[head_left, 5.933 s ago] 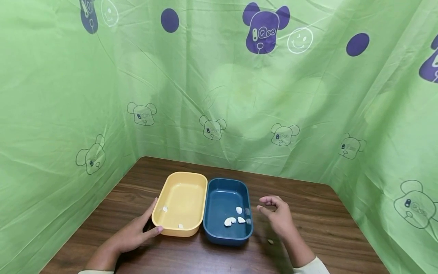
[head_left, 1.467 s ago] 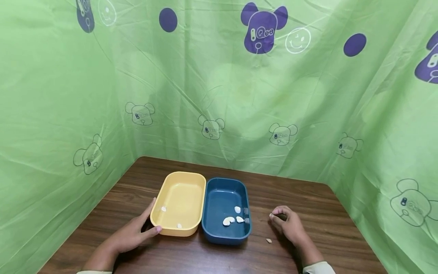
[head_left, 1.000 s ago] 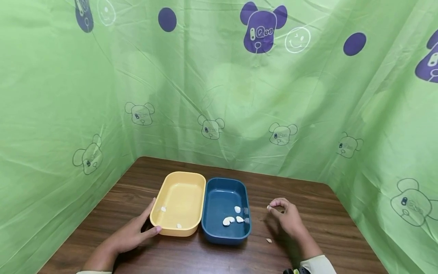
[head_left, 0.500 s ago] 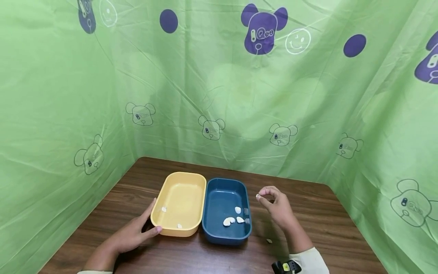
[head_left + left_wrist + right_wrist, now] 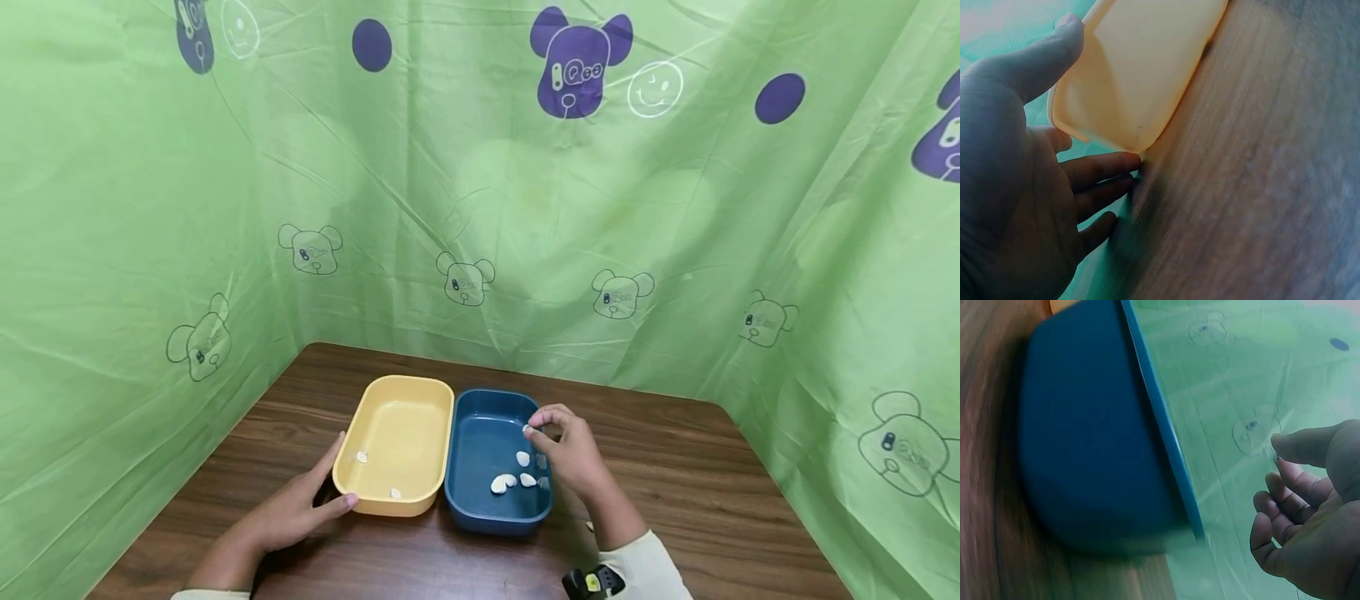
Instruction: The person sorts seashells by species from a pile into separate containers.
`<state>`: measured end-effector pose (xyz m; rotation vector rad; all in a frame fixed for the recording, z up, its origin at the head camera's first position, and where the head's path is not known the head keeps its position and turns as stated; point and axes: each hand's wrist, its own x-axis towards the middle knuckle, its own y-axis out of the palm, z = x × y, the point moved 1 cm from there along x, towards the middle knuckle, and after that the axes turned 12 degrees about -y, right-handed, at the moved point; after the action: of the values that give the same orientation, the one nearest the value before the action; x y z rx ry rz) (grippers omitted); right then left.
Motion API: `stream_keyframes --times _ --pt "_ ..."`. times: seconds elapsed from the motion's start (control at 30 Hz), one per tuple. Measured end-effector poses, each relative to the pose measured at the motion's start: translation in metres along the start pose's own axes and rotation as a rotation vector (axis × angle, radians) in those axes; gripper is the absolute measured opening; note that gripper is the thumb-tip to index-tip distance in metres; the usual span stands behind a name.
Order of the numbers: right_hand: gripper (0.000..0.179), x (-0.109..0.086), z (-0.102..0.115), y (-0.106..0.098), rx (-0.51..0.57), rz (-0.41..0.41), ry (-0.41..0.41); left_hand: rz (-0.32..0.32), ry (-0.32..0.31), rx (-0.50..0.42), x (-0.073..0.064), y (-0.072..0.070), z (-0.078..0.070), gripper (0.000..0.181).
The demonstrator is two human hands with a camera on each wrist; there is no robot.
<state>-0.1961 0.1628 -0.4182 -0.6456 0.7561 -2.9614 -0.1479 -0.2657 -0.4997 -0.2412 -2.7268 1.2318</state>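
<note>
My left hand [image 5: 295, 510] rests at the near left corner of a yellow tray [image 5: 393, 506], thumb by the front wall and fingers straight along the side. In the left wrist view, its fingertips [image 5: 1129, 161] lie low against the tray wall. My right hand [image 5: 572, 450] pinches a small white piece [image 5: 527, 429] between thumb and forefinger, over the right rim of a dark blue tray [image 5: 491, 526]. Several similar white pieces [image 5: 522, 458] lie in the blue tray. Two small pale pieces [image 5: 395, 493] lie in the yellow one.
Both trays stand side by side on a brown wooden table [image 5: 697, 467]. A small pale piece [image 5: 589, 526] on the table is partly hidden by the right wrist. A green printed curtain [image 5: 480, 183] surrounds the table's back and sides.
My right hand picked up a white piece from the table right of the trays, then moved left with it to the blue tray. The left hand stays at the yellow tray.
</note>
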Motion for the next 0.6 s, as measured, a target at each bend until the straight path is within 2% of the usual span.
stream_keyframes --times 0.47,0.6 --pt "0.008 0.005 0.022 0.057 0.005 0.119 -0.080 -0.005 0.016 0.008 0.000 0.000 0.000 0.103" --pt "0.008 0.005 0.026 0.071 0.007 0.140 -0.075 -0.005 0.014 0.006 0.000 0.000 -0.001 0.103"
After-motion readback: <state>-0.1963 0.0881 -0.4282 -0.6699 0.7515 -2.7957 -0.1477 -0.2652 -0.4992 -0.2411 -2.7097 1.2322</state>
